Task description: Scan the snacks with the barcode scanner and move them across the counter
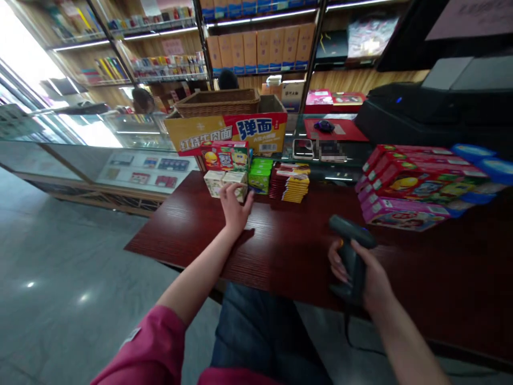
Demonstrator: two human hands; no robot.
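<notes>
My right hand is wrapped round the handle of a dark barcode scanner, held above the brown counter. A cord hangs from its base. Stretched forward, my left hand has its fingers apart in front of small cream-coloured boxes. The fingertips overlap the boxes in view; I cannot tell whether they touch. Right of that hand stand green boxes and a stack of yellow and dark red packets. A red snack box stands behind the cream ones.
A large noodle carton with a wicker basket stands behind the goods. At the right, red boxes rest over purple boxes, beside blue-lidded tubs. A mouse lies on a red mat. The counter ends near my legs.
</notes>
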